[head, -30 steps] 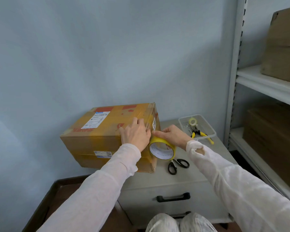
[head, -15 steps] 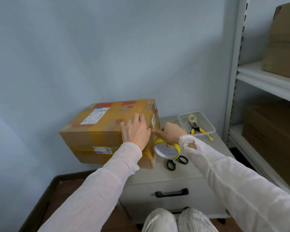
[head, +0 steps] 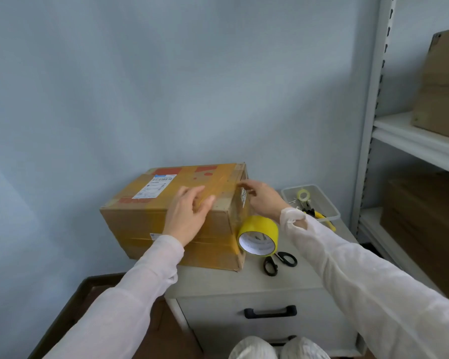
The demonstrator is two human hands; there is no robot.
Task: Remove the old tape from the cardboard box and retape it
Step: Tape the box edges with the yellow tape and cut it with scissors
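Observation:
A cardboard box (head: 151, 224) with a white shipping label and glossy yellowish tape across its top sits on a grey drawer cabinet (head: 244, 283). My left hand (head: 189, 213) lies flat on the top of the box near the front edge, fingers spread on the tape. My right hand (head: 263, 199) reaches to the box's top right edge, fingertips touching the corner tape, and it holds nothing. A yellow tape roll (head: 259, 235) sits low against the right side of the box, below my right wrist, with no hand on it.
Black scissors (head: 279, 263) lie on the cabinet in front of the roll. A clear tray (head: 329, 206) with a small tape roll and yellow-handled pliers stands at the back right. Metal shelving (head: 412, 141) with more cardboard boxes fills the right side. A wall is directly behind.
My right hand has let go of the yellow roll and risen to the box's top right edge. The roll now sits lower beside the box. My left hand stays on the top.

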